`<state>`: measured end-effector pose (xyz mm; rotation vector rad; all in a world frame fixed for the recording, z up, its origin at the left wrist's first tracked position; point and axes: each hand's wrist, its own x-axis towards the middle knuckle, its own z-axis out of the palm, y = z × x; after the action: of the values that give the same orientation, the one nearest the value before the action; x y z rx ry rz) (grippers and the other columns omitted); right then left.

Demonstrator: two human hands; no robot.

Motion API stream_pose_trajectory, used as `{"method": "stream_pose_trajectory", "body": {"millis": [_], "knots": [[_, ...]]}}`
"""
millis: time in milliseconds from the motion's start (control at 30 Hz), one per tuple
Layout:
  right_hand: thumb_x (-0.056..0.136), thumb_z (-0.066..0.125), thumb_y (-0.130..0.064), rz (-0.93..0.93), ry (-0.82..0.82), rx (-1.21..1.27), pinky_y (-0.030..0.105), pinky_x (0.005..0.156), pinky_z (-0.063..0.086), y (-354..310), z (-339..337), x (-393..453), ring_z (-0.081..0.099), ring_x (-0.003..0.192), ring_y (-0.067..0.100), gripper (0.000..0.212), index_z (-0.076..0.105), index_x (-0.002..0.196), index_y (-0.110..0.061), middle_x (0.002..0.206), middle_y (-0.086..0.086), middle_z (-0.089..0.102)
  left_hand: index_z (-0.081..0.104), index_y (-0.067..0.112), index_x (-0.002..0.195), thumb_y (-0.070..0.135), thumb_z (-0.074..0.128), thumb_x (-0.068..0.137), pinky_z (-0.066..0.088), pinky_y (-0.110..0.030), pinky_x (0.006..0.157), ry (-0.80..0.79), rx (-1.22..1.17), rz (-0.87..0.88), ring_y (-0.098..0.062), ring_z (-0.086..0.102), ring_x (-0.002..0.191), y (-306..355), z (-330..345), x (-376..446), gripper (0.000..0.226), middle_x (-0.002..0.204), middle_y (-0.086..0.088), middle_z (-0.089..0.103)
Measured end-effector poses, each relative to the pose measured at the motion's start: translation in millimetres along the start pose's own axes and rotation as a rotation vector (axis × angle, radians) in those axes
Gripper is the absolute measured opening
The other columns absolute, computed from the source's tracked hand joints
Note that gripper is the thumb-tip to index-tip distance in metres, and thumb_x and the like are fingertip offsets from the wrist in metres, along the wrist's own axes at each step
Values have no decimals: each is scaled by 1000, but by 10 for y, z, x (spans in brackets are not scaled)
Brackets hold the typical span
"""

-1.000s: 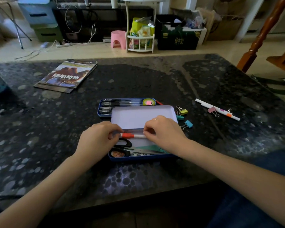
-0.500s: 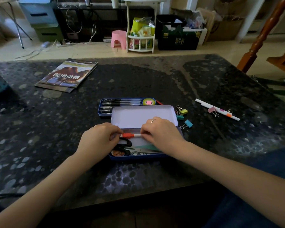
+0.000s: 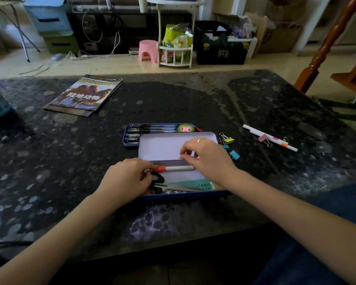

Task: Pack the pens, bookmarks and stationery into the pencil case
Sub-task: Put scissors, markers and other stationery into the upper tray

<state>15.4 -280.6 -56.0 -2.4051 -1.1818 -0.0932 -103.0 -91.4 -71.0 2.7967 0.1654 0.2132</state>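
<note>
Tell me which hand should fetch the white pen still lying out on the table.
Right. The right hand hovers free on the case's right side, nearer the white pen lying to the right. The left hand is busy pinching the red-capped pen in the pencil case.

Single head-worn view, looking forward and down, close over the dark table (image 3: 49, 182) (wide-angle, edges bowed); floor clutter toward 12 o'clock, forearms entering from 5 and 7 o'clock.
</note>
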Motion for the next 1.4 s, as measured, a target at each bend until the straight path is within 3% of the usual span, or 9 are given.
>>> {"method": "stream_pose_trajectory", "body": {"millis": [100, 267, 367, 533, 600, 833, 1000, 1233, 1400], "knots": [[91, 60, -25, 112, 61, -50, 30, 68, 46, 180, -148, 44, 55, 82, 13, 8, 67, 94, -22, 87, -7, 61, 66, 38, 106, 30, 55, 87, 30, -16, 50, -14, -2, -10, 0, 45, 60, -4, 11, 9, 24, 71, 21, 43], [94, 50, -11, 368, 160, -270, 43, 85, 50, 615, -421, 145, 57, 106, 25, 27, 64, 114, -20, 114, 5, 63, 67, 33, 107, 28, 56, 88, 35, -18, 54, -26, -19, 2, -3, 48, 63, 1, 15, 10, 23, 74, 19, 47], [94, 48, -8, 550, 67, -495, 44, 93, 43, 834, -427, 145, 50, 118, 29, 40, 52, 132, -19, 130, 8, 55, 68, 28, 105, 24, 54, 88, 38, -19, 55, -31, -24, 20, -5, 50, 64, 1, 20, 2, 22, 73, 16, 49], [95, 42, -5, 757, -79, -462, 47, 108, 33, 1192, -351, 25, 31, 137, 29, 54, 27, 148, -7, 150, 11, 34, 68, 28, 99, 24, 54, 86, 43, -25, 61, -22, -39, 5, -8, 52, 67, 10, 23, -12, 20, 72, 15, 50], [97, 40, -4, 761, -78, -471, 44, 108, 32, 1272, -316, -6, 32, 136, 31, 54, 24, 148, -4, 150, 14, 33, 69, 27, 97, 24, 54, 86, 42, -24, 61, -21, -41, 8, -7, 51, 66, 14, 25, -24, 19, 70, 17, 48], [95, 47, -6, 735, 2, -507, 45, 95, 42, 1296, -271, 34, 39, 120, 33, 36, 52, 131, -11, 132, 13, 43, 67, 28, 97, 23, 52, 88, 44, -27, 61, -24, -48, 7, -12, 56, 71, 29, 22, -29, 18, 74, 14, 52], [95, 49, -9, 696, 82, -484, 46, 93, 42, 1302, -259, 44, 43, 118, 31, 28, 56, 122, -9, 126, 12, 48, 67, 27, 98, 22, 49, 89, 38, -24, 57, -5, -24, 15, -7, 49, 65, 14, 40, -35, 20, 69, 16, 47], [93, 57, -13, 703, 66, -305, 45, 89, 42, 1216, -300, 134, 50, 111, 29, 15, 55, 108, -12, 115, 11, 57, 66, 30, 102, 24, 49, 90, 32, -19, 52, -7, -22, 12, -6, 47, 63, 16, 41, -31, 22, 67, 18, 43], [93, 54, -8, 659, 10, -299, 45, 95, 41, 1199, -290, 153, 41, 121, 31, 31, 57, 123, -16, 127, 13, 49, 65, 32, 100, 25, 49, 89, 31, -16, 50, -3, -16, 9, -2, 45, 61, 6, 45, -28, 21, 67, 20, 43]]}}
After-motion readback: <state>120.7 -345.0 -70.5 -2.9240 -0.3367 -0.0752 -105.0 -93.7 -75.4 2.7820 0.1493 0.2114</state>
